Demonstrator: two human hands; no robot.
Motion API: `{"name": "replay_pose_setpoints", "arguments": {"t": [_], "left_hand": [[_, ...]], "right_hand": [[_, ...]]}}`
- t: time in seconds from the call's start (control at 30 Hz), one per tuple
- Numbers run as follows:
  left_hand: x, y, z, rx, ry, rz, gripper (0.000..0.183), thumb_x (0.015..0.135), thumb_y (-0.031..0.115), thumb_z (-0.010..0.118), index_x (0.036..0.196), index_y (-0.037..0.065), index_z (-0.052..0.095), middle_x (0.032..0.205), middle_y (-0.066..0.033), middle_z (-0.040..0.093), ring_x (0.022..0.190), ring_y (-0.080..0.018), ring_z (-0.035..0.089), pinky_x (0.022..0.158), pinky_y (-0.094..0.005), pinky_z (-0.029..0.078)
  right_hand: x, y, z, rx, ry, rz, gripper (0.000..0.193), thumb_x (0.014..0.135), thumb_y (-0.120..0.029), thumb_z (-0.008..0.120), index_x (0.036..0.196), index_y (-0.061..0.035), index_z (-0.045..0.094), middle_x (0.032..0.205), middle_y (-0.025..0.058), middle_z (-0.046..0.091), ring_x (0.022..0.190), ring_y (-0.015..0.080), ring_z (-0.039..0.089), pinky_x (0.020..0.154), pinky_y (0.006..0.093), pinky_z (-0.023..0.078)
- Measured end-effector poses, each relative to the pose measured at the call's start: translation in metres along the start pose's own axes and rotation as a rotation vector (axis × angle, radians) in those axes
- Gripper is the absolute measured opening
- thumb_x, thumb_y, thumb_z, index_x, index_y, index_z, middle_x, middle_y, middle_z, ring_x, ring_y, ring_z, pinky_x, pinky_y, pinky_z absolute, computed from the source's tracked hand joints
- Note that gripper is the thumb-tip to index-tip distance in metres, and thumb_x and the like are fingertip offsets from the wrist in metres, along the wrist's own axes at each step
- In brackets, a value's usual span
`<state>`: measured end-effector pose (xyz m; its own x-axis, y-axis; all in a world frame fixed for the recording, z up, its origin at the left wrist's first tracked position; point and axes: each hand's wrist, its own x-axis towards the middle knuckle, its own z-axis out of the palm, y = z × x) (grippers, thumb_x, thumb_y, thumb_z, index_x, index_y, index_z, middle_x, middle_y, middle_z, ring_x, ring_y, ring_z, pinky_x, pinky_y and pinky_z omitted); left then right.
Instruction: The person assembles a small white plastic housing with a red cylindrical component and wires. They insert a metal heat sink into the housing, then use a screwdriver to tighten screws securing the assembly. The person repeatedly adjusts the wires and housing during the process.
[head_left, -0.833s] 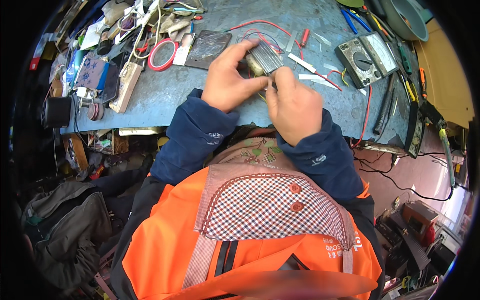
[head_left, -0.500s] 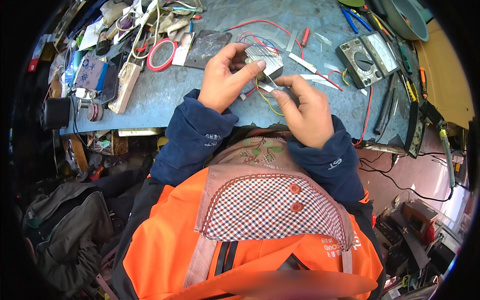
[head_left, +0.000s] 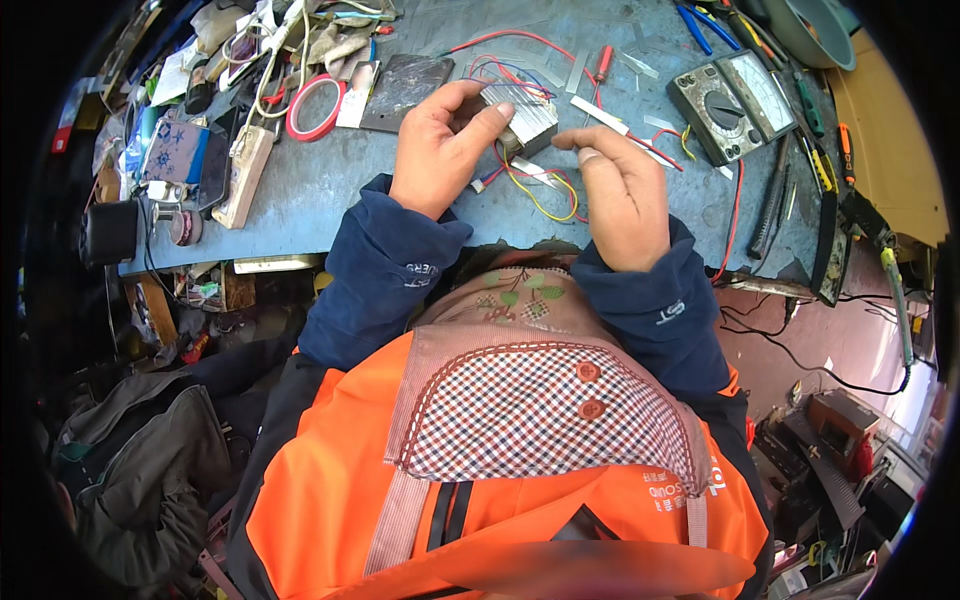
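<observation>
My left hand (head_left: 440, 150) grips a wired block, a small grey box with a ridged silvery top (head_left: 530, 118). Its thumb rests on the top near the left edge, while the other fingers go behind, partly hidden. Thin red and blue wires rise from its far side; a yellow wire (head_left: 545, 212) loops on the near side. Just right of the block, my right hand (head_left: 625, 195) hovers with its index finger stretched toward it and the thumb tucked below. I see nothing between those fingers. A pale metal strip (head_left: 535, 172) lies below the block.
On the right sit an analog multimeter (head_left: 722, 108), a red-handled screwdriver (head_left: 604, 64) and blue-handled pliers (head_left: 692, 32). A dark flat plate (head_left: 408, 92), red tape roll (head_left: 317, 108) and power strip (head_left: 243, 178) lie left. More clutter fills the far left.
My right hand has drawn away from the block to the right, and the thin strip it pinched no longer shows in its fingers. The left hand shifted slightly left, still holding the block.
</observation>
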<state>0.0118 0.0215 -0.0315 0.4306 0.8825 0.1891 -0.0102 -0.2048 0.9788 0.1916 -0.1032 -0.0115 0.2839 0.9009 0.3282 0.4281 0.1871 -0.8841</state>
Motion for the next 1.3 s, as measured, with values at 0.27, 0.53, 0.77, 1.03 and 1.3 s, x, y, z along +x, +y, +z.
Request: {"name": "replay_pose_setpoints", "arguments": {"t": [0.27,0.53,0.77,1.03,1.3], "left_hand": [[-0.001,-0.003,-0.001,-0.026,-0.003,-0.004,0.036,0.1,0.015,0.082,0.127,-0.006,0.07,0.103,-0.0079,0.078,0.093,-0.011,0.071,0.082,-0.0271,0.058],[-0.001,0.001,-0.002,0.032,-0.002,-0.013,0.036,0.1,0.015,0.082,0.127,-0.006,0.071,0.103,-0.0076,0.078,0.093,-0.0109,0.07,0.081,-0.0273,0.057],[-0.001,-0.003,-0.001,0.014,0.007,-0.004,0.037,0.099,0.016,0.083,0.126,-0.006,0.071,0.1,-0.0067,0.077,0.092,-0.0102,0.069,0.08,-0.0271,0.057],[-0.003,-0.005,0.001,-0.037,-0.02,0.002,0.05,0.095,0.019,0.089,0.131,-0.008,0.067,0.103,-0.0076,0.077,0.091,-0.011,0.07,0.08,-0.0279,0.058],[-0.001,-0.007,-0.001,0.045,-0.017,-0.02,0.05,0.096,0.021,0.088,0.131,-0.008,0.068,0.099,-0.007,0.075,0.087,-0.0102,0.068,0.078,-0.0275,0.057]], "right_hand": [[-0.005,-0.006,0.027,-0.021,0.22,-0.2,0.022,0.089,0.006,0.079,0.11,0.0003,0.076,0.095,0.0134,0.071,0.079,0.0262,0.073,0.07,0.0342,0.058],[-0.005,-0.007,0.032,-0.13,0.225,-0.225,0.016,0.09,0.006,0.08,0.105,0.0016,0.076,0.097,0.013,0.074,0.081,0.0231,0.075,0.075,0.0329,0.059],[-0.009,-0.008,0.036,-0.315,0.213,-0.335,0.015,0.09,0.005,0.081,0.104,0.0004,0.076,0.096,0.0133,0.073,0.081,0.0265,0.075,0.071,0.0365,0.06],[-0.002,-0.001,0.026,-0.092,0.021,-0.254,0.024,0.087,-0.005,0.084,0.109,0.0007,0.075,0.099,0.0139,0.07,0.082,0.0328,0.073,0.072,0.039,0.059],[-0.002,0.003,-0.003,0.011,-0.094,-0.046,0.023,0.085,-0.006,0.088,0.102,0.0019,0.075,0.089,0.011,0.073,0.077,0.0199,0.073,0.07,0.0317,0.058]]}}
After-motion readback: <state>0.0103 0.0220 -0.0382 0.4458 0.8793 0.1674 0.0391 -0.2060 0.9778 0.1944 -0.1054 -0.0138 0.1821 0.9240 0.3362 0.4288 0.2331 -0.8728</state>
